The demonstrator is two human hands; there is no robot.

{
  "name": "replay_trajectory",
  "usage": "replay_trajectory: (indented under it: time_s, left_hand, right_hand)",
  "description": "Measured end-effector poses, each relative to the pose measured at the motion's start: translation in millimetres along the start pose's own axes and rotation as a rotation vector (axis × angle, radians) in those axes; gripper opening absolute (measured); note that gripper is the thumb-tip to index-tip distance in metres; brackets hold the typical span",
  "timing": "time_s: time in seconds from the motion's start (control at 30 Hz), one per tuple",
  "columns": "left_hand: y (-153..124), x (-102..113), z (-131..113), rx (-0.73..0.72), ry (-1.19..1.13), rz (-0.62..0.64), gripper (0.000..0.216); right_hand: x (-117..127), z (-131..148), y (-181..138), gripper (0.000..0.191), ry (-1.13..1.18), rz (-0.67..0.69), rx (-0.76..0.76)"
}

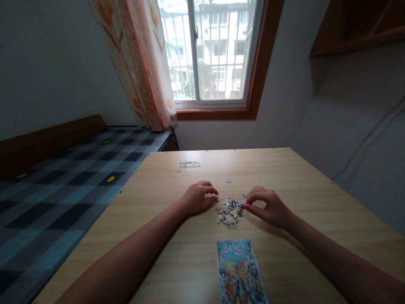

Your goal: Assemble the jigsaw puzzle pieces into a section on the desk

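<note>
At the bottom centre of the frame lies a tall printed card (240, 272), crowded with bright cartoon figures on blue (its top line reads "BLUEY" as far as I can make out; the smaller line beneath is too fine to read), its long axis running from the lower edge up toward the middle. Just above it, at mid-frame, sits a small heap of puzzle pieces (229, 211), a loose, roughly round mound of white, blue and red bits with no clear direction. The left hand (199, 197) rests curled on the wooden table (158, 236) just left of the heap, holding nothing visible. The right hand (268, 207) pinches narrow at the heap's right edge, fingertips touching the pieces. Higher up lie a stray piece (228, 180) and a joined strip (189, 165), lying crosswise.
</note>
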State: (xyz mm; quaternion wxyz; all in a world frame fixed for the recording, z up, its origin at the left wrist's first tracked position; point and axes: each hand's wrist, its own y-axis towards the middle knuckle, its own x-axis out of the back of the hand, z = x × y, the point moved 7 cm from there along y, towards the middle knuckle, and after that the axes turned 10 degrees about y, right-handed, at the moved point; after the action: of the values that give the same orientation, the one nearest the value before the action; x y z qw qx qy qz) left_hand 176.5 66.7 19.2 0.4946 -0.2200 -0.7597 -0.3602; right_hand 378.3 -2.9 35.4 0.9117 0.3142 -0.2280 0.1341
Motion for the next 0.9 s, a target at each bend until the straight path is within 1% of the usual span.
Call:
replay_trajectory:
  time_s: [0.07,0.13,0.23,0.33,0.4,0.47,0.53,0.6,0.63,0.73,0.77,0.83,0.9]
  left_hand:
    - [2.7,7.0,-9.8,0.009,-0.048,-0.046,0.013]
    - [6.2,11.0,-23.2,0.01,-0.133,-0.046,0.015]
    - [10.0,11.7,-39.4,0.08,-0.33,-0.025,0.015]
    - [10.5,7.4,-51.3,0.144,-0.522,-0.02,0.015]
    - [9.5,3.3,-55.8,0.181,-0.612,-0.029,0.018]
    - [8.6,-1.7,-57.5,0.219,-0.68,-0.025,0.017]
    - [8.8,-5.6,-55.8,0.242,-0.694,-0.011,0.012]
    - [10.2,-5.2,-46.6,0.255,-0.618,-0.021,0.006]
    - [11.0,-3.0,-38.4,0.261,-0.54,-0.041,0.007]
    - [10.9,7.3,-1.8,0.316,-0.218,-0.111,0.019]
    - [10.0,9.0,11.5,0.334,-0.109,-0.1,0.021]
    - [6.0,9.7,38.3,0.393,0.099,-0.037,0.02]
    - [1.1,9.1,58.5,0.422,0.274,0.032,0.021]
  right_hand:
    - [3.0,-4.0,0.4,0.025,0.027,-0.114,-0.091]
    - [3.0,-6.4,-0.5,0.027,0.063,-0.204,-0.16]
    - [-2.0,-8.2,-2.2,0.03,0.155,-0.274,-0.223]
    - [-9.6,-9.8,-3.6,0.033,0.24,-0.287,-0.269]
    - [-14.2,-9.5,-3.9,0.033,0.258,-0.279,-0.281]
    - [-17.4,-8.2,-3.6,0.032,0.25,-0.268,-0.279]
    - [-19.0,-6.4,-2.7,0.03,0.212,-0.241,-0.261]
    - [-15.8,-5.2,-2.5,0.029,0.136,-0.231,-0.223]
    - [-11.2,-5.3,-3.0,0.028,0.088,-0.249,-0.197]
    - [13.3,-10.3,-8.2,0.028,-0.064,-0.396,-0.118]
    - [21.9,-14.1,-10.5,0.029,-0.106,-0.447,-0.105]
    - [35.9,-24.7,-14.5,0.03,-0.161,-0.523,-0.116]
    - [43.0,-34.7,-15.9,0.03,-0.182,-0.55,-0.133]
